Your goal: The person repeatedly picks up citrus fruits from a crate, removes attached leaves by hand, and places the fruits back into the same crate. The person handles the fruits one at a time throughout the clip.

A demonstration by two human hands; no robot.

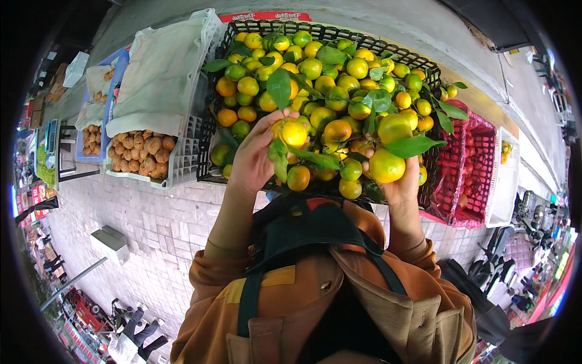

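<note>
A black plastic crate full of green, yellow and orange mandarins with leaves stands in front of me. Over its near left part, my left hand grips a yellow mandarin with leaves on it; one leaf points up and others hang below. My right hand, above the near right part, holds a large yellow-green mandarin against its fingers. Another yellow-green mandarin sits just above that one, beside a broad green leaf. Fruit and leaves partly hide the fingers of both hands.
Left of the crate, a white plastic crate holds walnuts under a pale cloth. A blue crate with more walnuts lies beyond. To the right are a red-lined crate of red fruit and a white basket. Paved ground lies below.
</note>
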